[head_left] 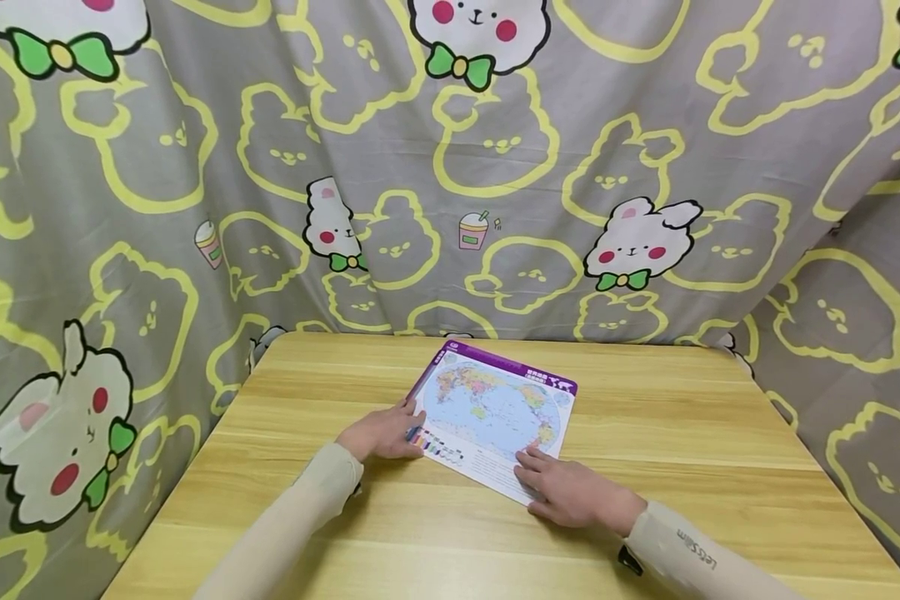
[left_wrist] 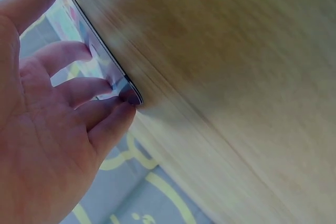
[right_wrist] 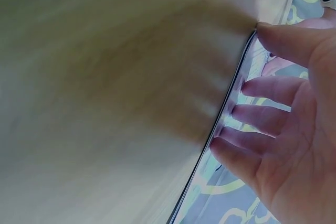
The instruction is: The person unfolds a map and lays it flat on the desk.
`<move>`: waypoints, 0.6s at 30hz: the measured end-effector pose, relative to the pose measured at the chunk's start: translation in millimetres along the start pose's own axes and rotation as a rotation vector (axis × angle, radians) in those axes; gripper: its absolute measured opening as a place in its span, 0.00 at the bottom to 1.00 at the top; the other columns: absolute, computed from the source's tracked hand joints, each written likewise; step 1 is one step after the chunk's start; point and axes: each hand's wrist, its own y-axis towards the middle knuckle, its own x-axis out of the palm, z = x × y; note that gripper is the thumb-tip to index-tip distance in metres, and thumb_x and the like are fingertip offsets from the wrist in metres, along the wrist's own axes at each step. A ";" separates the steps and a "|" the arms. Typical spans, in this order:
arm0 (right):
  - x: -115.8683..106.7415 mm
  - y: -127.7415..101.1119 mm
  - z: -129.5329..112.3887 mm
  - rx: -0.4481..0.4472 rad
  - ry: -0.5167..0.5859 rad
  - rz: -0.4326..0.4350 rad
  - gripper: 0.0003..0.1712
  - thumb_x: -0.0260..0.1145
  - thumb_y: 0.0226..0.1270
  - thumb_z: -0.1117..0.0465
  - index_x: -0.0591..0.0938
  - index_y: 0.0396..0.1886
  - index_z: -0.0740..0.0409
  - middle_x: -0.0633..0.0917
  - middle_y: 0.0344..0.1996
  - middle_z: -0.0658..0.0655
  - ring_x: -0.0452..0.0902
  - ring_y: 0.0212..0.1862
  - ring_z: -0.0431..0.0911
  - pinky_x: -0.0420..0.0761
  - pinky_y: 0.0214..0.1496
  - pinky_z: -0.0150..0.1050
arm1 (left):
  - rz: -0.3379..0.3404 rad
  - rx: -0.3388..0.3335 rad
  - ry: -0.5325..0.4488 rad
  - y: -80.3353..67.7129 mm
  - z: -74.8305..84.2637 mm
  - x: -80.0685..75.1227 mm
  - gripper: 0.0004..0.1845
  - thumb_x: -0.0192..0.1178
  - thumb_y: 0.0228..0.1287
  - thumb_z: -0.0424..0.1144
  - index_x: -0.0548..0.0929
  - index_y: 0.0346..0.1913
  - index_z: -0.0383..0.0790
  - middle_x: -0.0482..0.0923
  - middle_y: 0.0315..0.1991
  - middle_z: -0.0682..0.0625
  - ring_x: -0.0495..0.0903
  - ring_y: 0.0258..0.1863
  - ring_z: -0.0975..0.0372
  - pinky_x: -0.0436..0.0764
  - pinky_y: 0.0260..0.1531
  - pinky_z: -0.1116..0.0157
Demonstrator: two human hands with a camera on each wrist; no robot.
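Observation:
A thin rectangular world map [head_left: 495, 408] with a purple band along its top lies tilted on the table, its far corner near the back edge. My left hand [head_left: 385, 431] touches the map's left edge near the lower corner. In the left wrist view, that hand [left_wrist: 47, 114] has its spread fingertips on the map [left_wrist: 102, 59], with the thumb at the edge. Over the lower right corner rests my right hand [head_left: 570, 490]. The right wrist view has its fingertips [right_wrist: 247, 109] laid along the map's dark rim, thumb at one end.
The wooden table [head_left: 682, 433] has light yellow-brown grain. A grey curtain [head_left: 495, 275] with yellow outlines and white rabbits hangs behind it and along both sides. Both forearms wear pale sleeves [head_left: 292, 521], and dark lettering marks the right one.

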 end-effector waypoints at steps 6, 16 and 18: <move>1.6 -0.8 0.5 -0.008 -0.004 0.012 0.31 0.58 0.69 0.51 0.69 0.66 0.63 0.65 0.67 0.64 0.59 0.68 0.58 0.67 0.63 0.51 | 0.003 0.004 0.008 -1.2 0.2 2.3 0.38 0.58 0.63 0.56 0.63 0.70 0.38 0.51 0.72 0.35 0.52 0.70 0.46 0.62 0.64 0.54; 2.1 -1.5 2.0 -0.011 -0.009 0.027 0.30 0.58 0.69 0.52 0.70 0.65 0.65 0.66 0.67 0.65 0.60 0.67 0.59 0.67 0.63 0.52 | 0.003 -0.009 0.034 -6.8 5.1 2.6 0.38 0.56 0.64 0.57 0.64 0.70 0.38 0.52 0.72 0.36 0.53 0.70 0.47 0.65 0.63 0.53; 1.7 -1.6 2.2 -0.004 -0.012 0.021 0.30 0.58 0.69 0.52 0.70 0.66 0.64 0.66 0.67 0.65 0.59 0.68 0.59 0.66 0.64 0.52 | 0.008 -0.008 0.038 -7.7 5.6 2.7 0.37 0.56 0.64 0.57 0.65 0.70 0.38 0.52 0.71 0.36 0.53 0.70 0.47 0.65 0.63 0.53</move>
